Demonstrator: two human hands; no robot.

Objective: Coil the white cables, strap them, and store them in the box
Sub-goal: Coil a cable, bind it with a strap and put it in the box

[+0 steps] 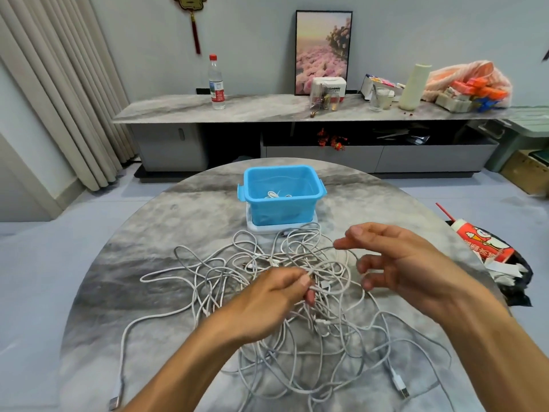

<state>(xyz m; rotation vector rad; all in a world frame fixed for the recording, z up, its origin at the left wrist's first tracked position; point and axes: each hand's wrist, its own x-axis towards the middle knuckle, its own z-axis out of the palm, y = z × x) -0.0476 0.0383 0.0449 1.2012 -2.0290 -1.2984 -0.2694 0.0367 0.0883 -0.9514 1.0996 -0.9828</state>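
Observation:
A tangled heap of white cables (208, 281) sprawls over the near half of the round marble table (118, 263). My left hand (276, 295) pinches one cable between thumb and fingers at the heap's middle. My right hand (395, 260) hovers just to the right above the heap, fingers loosely curled and spread, holding nothing that I can make out. Behind the heap stands a blue plastic box (282, 194) on its white lid (261, 228); a coiled white cable (274, 194) lies inside it.
USB plugs lie at the table's front edge, one at the left (114, 401) and one at the right (399, 385). A bin with a black bag and a red paper cup (487, 248) stands right of the table. A long cabinet (267, 111) with bottles and clutter lines the wall.

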